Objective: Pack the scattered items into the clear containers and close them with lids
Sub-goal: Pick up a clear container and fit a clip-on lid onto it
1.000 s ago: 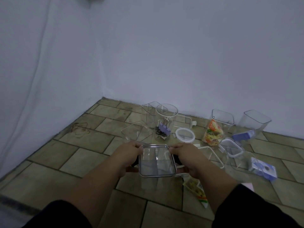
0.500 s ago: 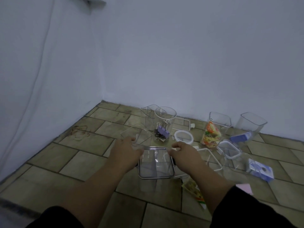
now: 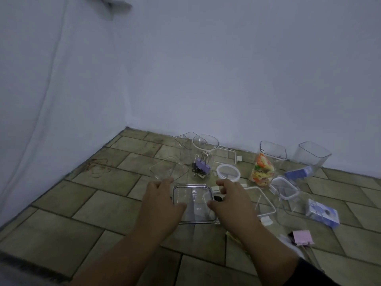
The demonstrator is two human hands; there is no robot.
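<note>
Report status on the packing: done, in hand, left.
Done: the square container carries its lid. In hand: the left hand and right hand flank it, thumbs at the lid. Left: the round jar of binder clips stands open, its round lid on the floor; the snack packet, a blue box and a pink clip await closed containers.

Pale walls (image 3: 226, 69), tiled floor (image 3: 82, 203)

A square clear box (image 3: 193, 203) with a lid on top stands in the middle of the floor. Behind it a round jar (image 3: 206, 149) stands open with clips (image 3: 203, 165) inside. A round white lid (image 3: 228, 171) lies flat just beside the jar.
</note>
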